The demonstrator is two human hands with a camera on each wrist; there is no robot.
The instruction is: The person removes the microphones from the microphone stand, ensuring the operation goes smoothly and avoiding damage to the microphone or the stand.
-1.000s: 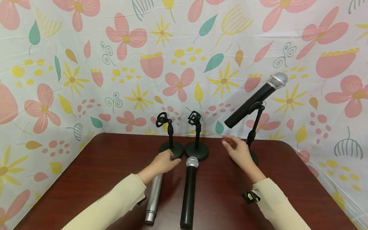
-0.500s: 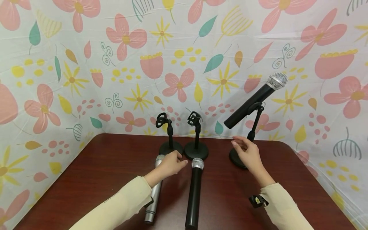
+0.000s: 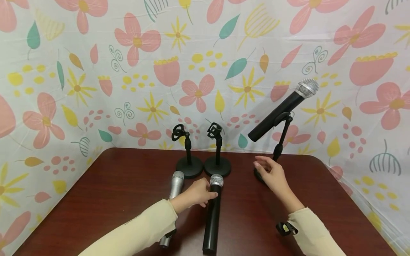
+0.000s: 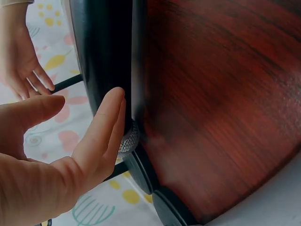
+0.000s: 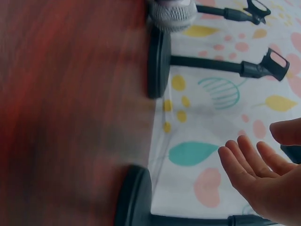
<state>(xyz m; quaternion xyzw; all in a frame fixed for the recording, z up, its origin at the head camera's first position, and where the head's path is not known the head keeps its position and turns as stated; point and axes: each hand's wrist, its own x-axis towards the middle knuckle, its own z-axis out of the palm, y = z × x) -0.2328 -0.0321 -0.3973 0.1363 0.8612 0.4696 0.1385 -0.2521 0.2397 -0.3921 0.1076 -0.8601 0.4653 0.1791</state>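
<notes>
A black microphone (image 3: 212, 220) with a silver mesh head lies lengthwise on the table. At its upper end is my left hand (image 3: 196, 193), thumb over the body near the mesh head. The left wrist view shows those fingers (image 4: 101, 132) extended beside the barrel, thumb apart; whether they touch it I cannot tell. Partly hidden under the left forearm lies a silver microphone (image 3: 177, 183). My right hand (image 3: 273, 177) hovers with relaxed fingers in front of the right stand (image 3: 278, 151), holding nothing. That stand carries another black microphone (image 3: 278, 115), tilted up to the right.
Two stands with bare clips, a left stand (image 3: 189, 163) and a middle stand (image 3: 217, 163), stand side by side behind the lying microphones. The dark red wooden table (image 3: 128, 199) ends at a flowered cloth (image 3: 198, 53) behind.
My left hand has moved right, from above the silver microphone to the lying black one, uncovering the silver mesh head. The right hand has shifted slightly right and down.
</notes>
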